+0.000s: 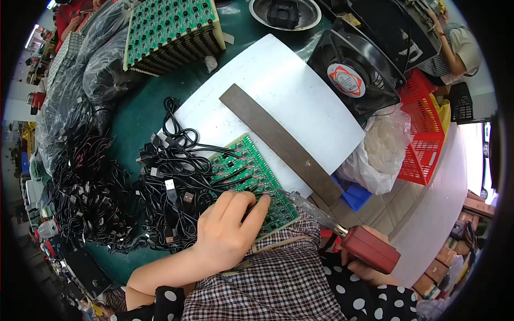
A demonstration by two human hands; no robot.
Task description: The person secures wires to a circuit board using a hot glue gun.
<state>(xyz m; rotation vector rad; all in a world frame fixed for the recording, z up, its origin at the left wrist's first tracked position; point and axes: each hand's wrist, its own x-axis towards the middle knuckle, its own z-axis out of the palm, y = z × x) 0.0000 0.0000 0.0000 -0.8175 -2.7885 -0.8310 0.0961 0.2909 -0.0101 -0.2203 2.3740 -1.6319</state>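
Note:
A green circuit board panel (282, 209) lies at the table's near edge, with several black cables joined to it by thin reddish wire ends. My left hand (227, 227) is closed over its near part, pinching what looks like a black cable; the pinched end is mostly hidden under the fingers. A soldering gun with a red handle (370, 249) is gripped in my right hand (369, 270), its metal nozzle reaching left to the board beside my left fingertips. Coiled black USB cables (179, 176) lie left of the panel, partly over its edge.
A brown flat bar (278, 142) crosses the white board (278, 69). Behind stand stacked circuit panels (171, 32) and a metal dish (257, 12). A black fan (356, 69), plastic bag (383, 144) and red basket (423, 155) are at right. More cables (91, 192) heap left. Other people sit far off.

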